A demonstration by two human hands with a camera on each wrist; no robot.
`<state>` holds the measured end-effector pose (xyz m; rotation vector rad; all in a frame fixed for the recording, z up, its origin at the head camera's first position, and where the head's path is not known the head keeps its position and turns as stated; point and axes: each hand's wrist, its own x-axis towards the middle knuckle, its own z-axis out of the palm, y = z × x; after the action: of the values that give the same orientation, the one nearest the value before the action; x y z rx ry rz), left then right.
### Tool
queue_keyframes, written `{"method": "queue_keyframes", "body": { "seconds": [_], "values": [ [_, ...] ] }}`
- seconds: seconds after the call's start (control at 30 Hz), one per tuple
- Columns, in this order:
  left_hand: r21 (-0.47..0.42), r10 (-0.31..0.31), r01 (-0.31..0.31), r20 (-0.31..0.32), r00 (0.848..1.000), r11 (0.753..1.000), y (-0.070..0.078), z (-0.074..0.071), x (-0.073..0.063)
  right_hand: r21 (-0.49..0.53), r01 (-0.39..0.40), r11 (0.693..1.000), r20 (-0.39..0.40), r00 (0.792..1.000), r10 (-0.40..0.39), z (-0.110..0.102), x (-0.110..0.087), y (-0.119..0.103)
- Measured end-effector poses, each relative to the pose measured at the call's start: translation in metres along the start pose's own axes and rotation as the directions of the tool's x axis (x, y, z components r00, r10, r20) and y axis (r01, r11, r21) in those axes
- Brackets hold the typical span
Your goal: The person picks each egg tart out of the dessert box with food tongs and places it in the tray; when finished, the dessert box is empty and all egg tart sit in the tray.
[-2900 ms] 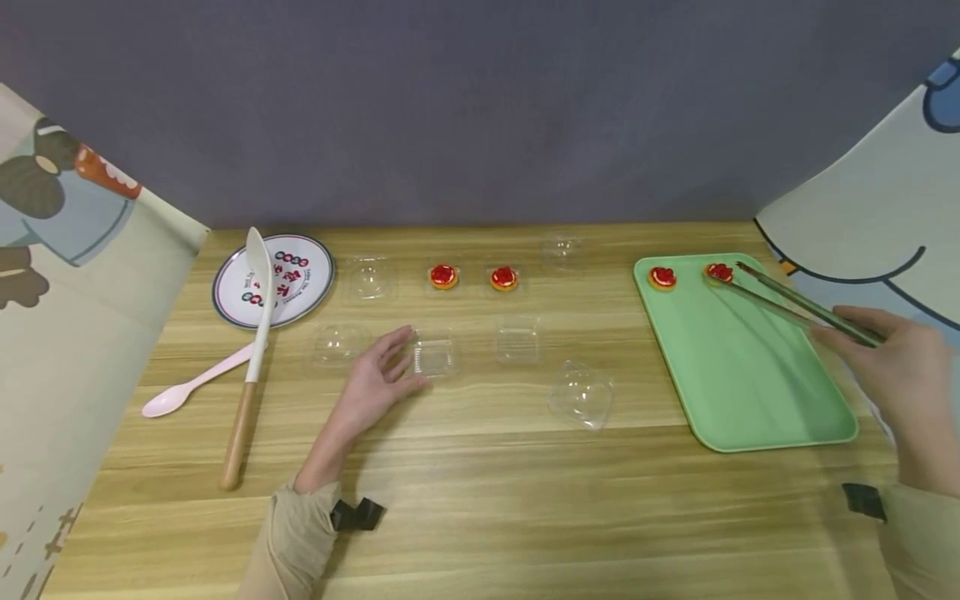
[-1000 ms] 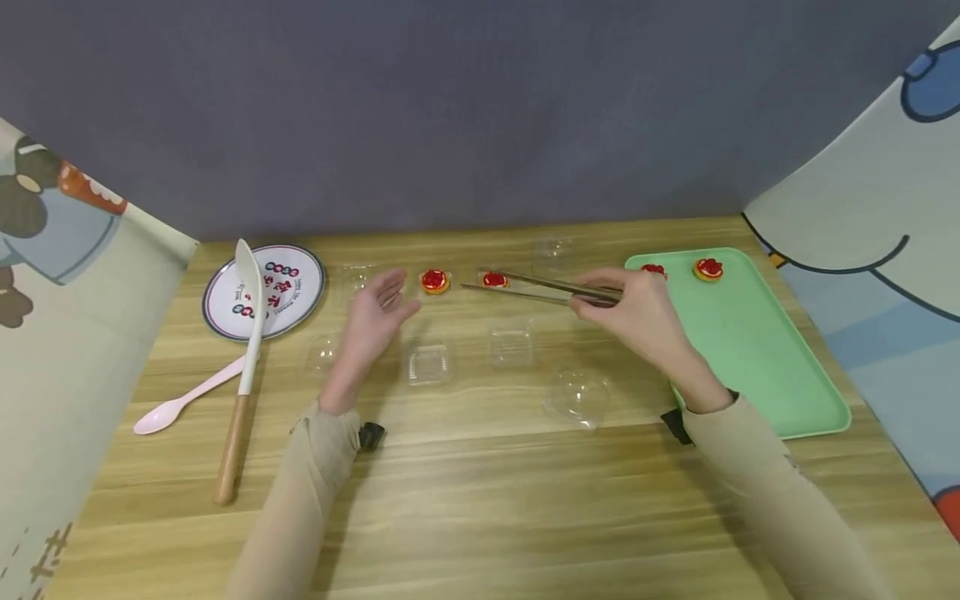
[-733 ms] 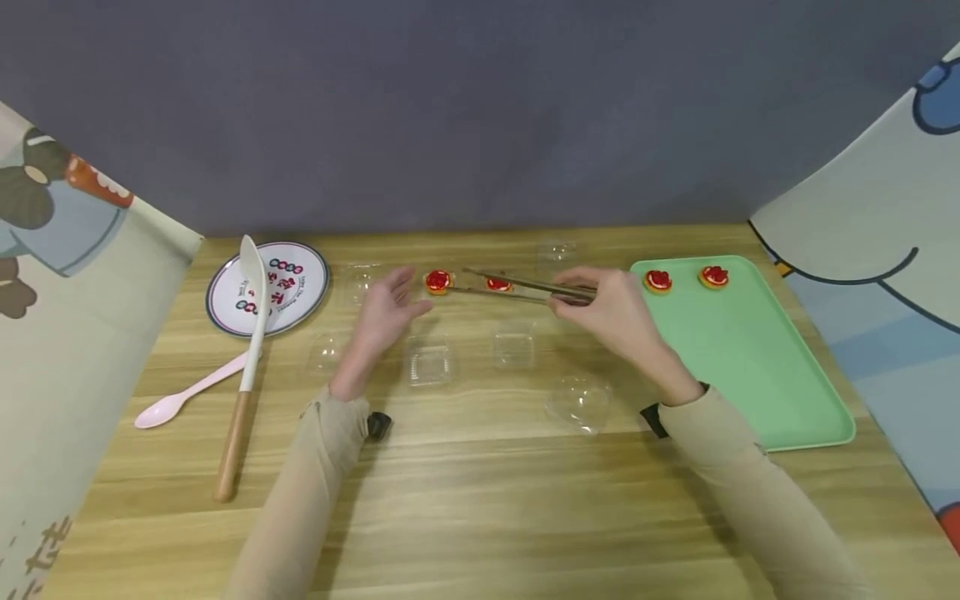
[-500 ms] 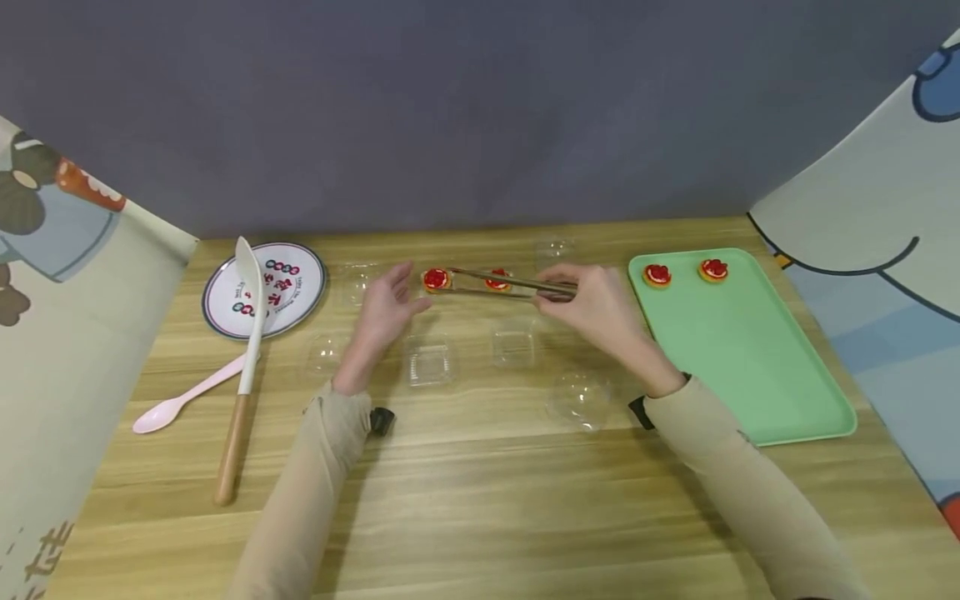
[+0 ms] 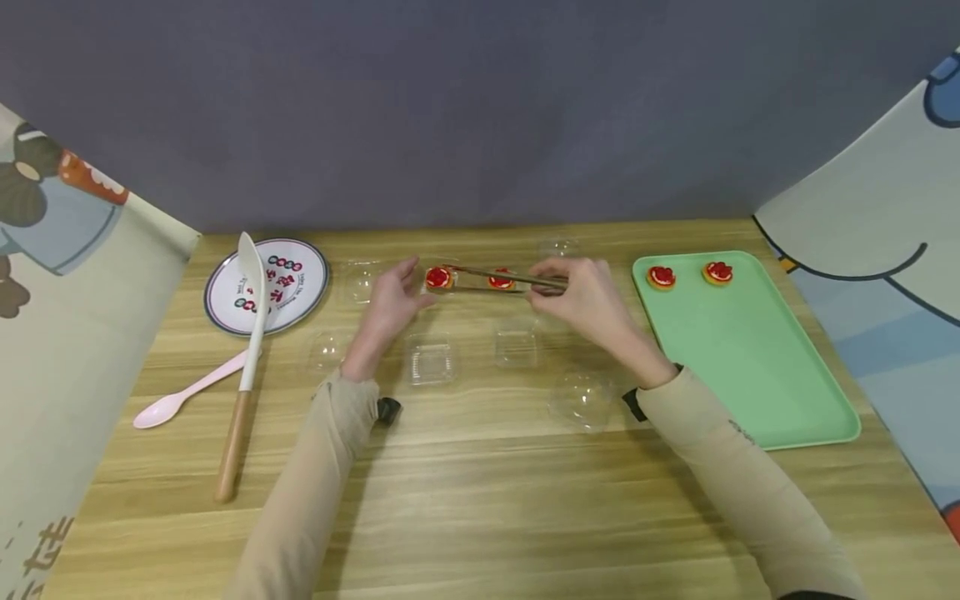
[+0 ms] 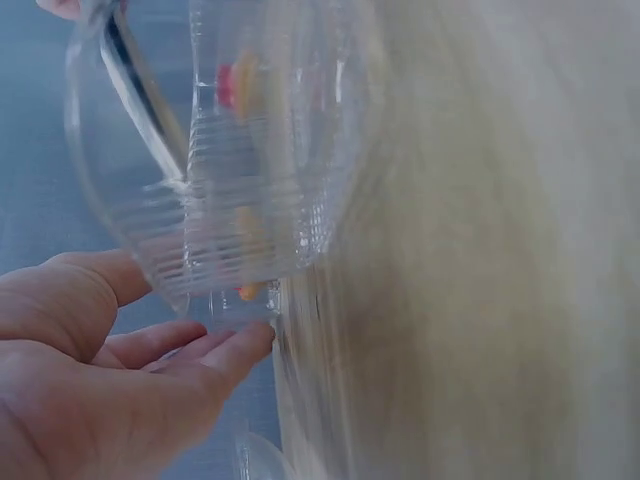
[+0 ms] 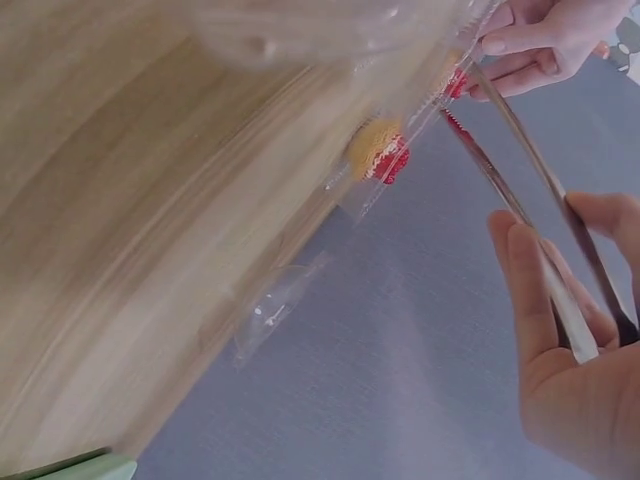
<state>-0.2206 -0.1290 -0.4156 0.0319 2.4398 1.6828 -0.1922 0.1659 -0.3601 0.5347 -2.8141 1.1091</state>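
Note:
My right hand (image 5: pixel 581 296) holds metal tongs (image 7: pixel 500 185) that point left, with their arms a little apart. They reach over the right-hand tart (image 5: pixel 501 278), and the tips are right at the left-hand tart (image 5: pixel 438 278). Both tarts have red topping and sit in clear plastic containers. Beside the left tart is my left hand (image 5: pixel 390 304), its fingers loosely bent and its fingertips at the container's edge. In the left wrist view a clear container (image 6: pixel 230 200) partly covers the tarts and tongs.
A green tray (image 5: pixel 757 375) on the right bears two more tarts (image 5: pixel 662 277). Several clear containers (image 5: pixel 431 362) and domed lids (image 5: pixel 582 398) lie around the tarts. On the left are a patterned plate (image 5: pixel 300 292), a long wooden-handled spoon (image 5: pixel 236 442) and a pink spoon (image 5: pixel 168 407).
My right hand has brought the tongs from a tart on the tray leftward to the left-hand tart in the back row. My left hand has moved up from a nearer container to that tart.

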Motion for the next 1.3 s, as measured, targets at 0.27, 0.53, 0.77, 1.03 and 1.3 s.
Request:
{"method": "queue_keyframes", "body": {
  "seconds": [0.27,0.53,0.77,1.03,1.3],
  "values": [
    [0.006,-0.014,0.014,-0.012,1.0,1.0,0.0,0.003,0.004,-0.004,-0.013,1.0,0.021,1.0,0.014,0.0,0.004,-0.003],
    [0.008,-0.005,0.006,-0.038,0.999,1.0,0.002,0.008,0.004,-0.018,0.025,1.0,0.028,0.999,-0.024,0.002,0.007,-0.005],
    [-0.002,0.001,-0.002,-0.058,0.998,1.0,0.001,0.009,0.001,-0.036,0.076,0.996,0.023,0.997,-0.075,0.004,0.007,-0.003],
    [-0.024,-0.012,0.01,-0.069,0.998,1.0,0.002,0.01,-0.003,0.011,0.08,0.997,0.019,0.997,-0.08,0.004,0.004,-0.002],
    [-0.029,-0.026,0.024,-0.076,0.997,0.999,0.004,0.011,-0.003,0.041,0.086,0.995,0.021,0.996,-0.087,0.003,0.0,-0.001]
  ]
}}
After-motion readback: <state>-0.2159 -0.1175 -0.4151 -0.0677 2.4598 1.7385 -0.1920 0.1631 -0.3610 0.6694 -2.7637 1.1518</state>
